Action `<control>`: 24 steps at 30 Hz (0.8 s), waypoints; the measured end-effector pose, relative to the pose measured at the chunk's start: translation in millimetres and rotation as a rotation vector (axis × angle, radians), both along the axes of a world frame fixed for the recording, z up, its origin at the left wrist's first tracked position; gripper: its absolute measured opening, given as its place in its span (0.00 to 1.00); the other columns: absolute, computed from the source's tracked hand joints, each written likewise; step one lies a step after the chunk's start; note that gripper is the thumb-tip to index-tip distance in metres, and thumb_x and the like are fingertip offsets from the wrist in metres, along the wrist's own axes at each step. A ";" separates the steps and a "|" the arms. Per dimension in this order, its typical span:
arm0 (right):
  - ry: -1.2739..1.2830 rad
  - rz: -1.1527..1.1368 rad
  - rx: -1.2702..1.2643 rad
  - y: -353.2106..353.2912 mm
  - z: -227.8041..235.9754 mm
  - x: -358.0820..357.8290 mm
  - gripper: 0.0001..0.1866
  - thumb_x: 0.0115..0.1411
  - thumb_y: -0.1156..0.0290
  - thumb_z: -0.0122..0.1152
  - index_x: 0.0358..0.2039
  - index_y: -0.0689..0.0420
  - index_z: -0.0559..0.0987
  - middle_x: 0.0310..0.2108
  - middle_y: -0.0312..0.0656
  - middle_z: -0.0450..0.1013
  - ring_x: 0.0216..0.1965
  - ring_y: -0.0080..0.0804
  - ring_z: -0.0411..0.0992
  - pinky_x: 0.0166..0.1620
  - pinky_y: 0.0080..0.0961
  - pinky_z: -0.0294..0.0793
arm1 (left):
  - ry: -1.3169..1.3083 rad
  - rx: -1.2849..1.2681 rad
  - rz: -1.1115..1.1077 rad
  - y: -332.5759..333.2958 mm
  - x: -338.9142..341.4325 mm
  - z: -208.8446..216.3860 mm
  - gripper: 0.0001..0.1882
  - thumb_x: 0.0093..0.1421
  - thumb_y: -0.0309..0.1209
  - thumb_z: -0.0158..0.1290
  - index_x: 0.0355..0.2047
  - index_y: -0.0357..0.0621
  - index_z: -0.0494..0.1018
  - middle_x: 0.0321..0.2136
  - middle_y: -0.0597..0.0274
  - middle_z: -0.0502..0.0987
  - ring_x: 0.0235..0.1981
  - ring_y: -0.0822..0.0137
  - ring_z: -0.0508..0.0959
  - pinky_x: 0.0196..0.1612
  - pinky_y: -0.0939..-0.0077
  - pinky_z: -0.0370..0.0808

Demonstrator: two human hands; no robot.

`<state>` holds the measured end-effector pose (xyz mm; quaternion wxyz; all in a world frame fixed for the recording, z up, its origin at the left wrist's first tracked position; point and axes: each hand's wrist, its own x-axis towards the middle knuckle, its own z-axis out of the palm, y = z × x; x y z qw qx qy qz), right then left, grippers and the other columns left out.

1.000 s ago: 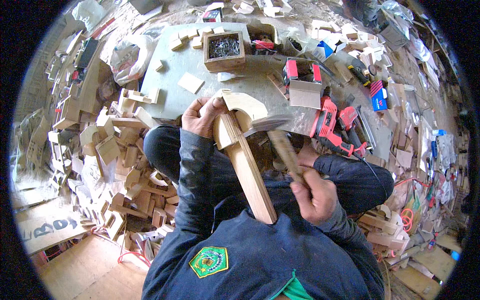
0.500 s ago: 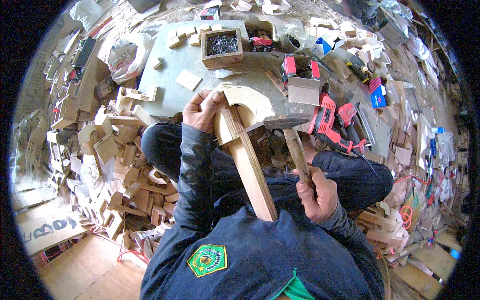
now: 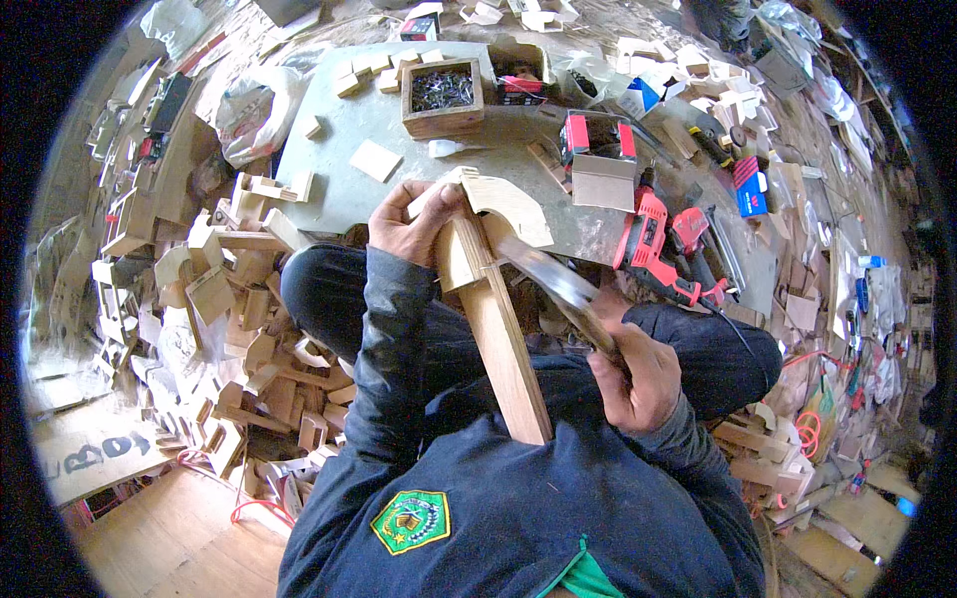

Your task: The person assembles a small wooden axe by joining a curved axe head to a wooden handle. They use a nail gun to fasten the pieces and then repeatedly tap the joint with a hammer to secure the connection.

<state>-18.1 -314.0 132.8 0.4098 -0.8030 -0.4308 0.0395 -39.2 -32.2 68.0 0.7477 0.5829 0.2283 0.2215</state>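
My left hand [image 3: 414, 221] is closed on the upper end of a pale wooden piece with a curved cut-out [image 3: 510, 206]; the thumb presses on its top. A long wooden bar [image 3: 506, 349] joins this piece and slants down, its lower end against my shirt. My right hand [image 3: 641, 381] grips a hammer [image 3: 590, 321] by its wooden handle. Its metal head is smeared by motion and lies close to the right side of the joint between bar and curved piece. Whether it touches the wood I cannot tell.
Ahead stands a grey board [image 3: 329, 169] bearing a wooden box of nails [image 3: 444, 92], an open red-and-black carton [image 3: 601, 149], a small white bottle [image 3: 449, 148] and a red power drill [image 3: 650, 234]. Left lies a heap of wooden parts [image 3: 249, 299]; an orange cord [image 3: 809, 434] coils at right.
The hammer's head has swung left and down from beside the curved piece's right end to the wooden joint. My left hand and the wood have shifted only slightly.
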 end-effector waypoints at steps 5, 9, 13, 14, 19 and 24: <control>-0.076 0.009 -0.181 3.9 -13.0 -7.0 0.12 0.58 0.70 0.57 0.41 0.61 0.73 0.26 0.46 0.72 0.22 0.43 0.73 0.22 0.35 0.69 | -0.007 0.022 -0.006 -1.6 -0.2 2.2 0.17 0.53 0.39 0.64 0.32 0.39 0.73 0.25 0.66 0.77 0.24 0.78 0.75 0.28 0.84 0.73; 0.164 -0.047 -0.070 -13.4 -8.3 -15.7 0.12 0.59 0.70 0.55 0.41 0.63 0.72 0.26 0.47 0.72 0.24 0.44 0.73 0.25 0.37 0.71 | -0.049 -0.038 -0.006 -5.6 3.0 -3.0 0.17 0.54 0.39 0.64 0.32 0.38 0.73 0.25 0.66 0.77 0.24 0.78 0.75 0.28 0.84 0.73; 0.065 0.007 0.105 -11.4 -14.4 -21.1 0.13 0.58 0.73 0.56 0.43 0.63 0.71 0.30 0.51 0.73 0.26 0.49 0.74 0.29 0.38 0.73 | -0.029 0.000 -0.015 -4.9 4.6 -6.6 0.17 0.54 0.38 0.64 0.32 0.38 0.73 0.26 0.65 0.77 0.25 0.78 0.75 0.28 0.84 0.73; 0.046 0.019 -0.054 -9.0 -18.5 -20.8 0.13 0.58 0.73 0.56 0.43 0.64 0.71 0.30 0.52 0.73 0.26 0.49 0.74 0.28 0.38 0.73 | -0.026 0.005 -0.017 -4.5 4.3 -7.1 0.17 0.54 0.39 0.64 0.32 0.38 0.73 0.26 0.65 0.77 0.25 0.78 0.75 0.28 0.84 0.73; 0.150 -0.060 -0.025 -9.1 -25.3 -22.1 0.14 0.62 0.71 0.51 0.46 0.66 0.70 0.24 0.46 0.71 0.20 0.37 0.72 0.24 0.28 0.71 | -0.103 -0.085 -0.033 -4.7 3.6 -10.4 0.16 0.56 0.38 0.62 0.32 0.37 0.73 0.26 0.64 0.77 0.25 0.77 0.75 0.29 0.83 0.73; 0.415 -0.065 -0.009 -16.4 -9.5 -23.2 0.16 0.67 0.65 0.45 0.47 0.66 0.68 0.18 0.34 0.66 0.16 0.18 0.65 0.22 0.17 0.66 | -0.176 -0.165 -0.069 2.1 1.0 -25.5 0.13 0.60 0.37 0.58 0.35 0.39 0.73 0.30 0.63 0.78 0.28 0.77 0.75 0.32 0.82 0.73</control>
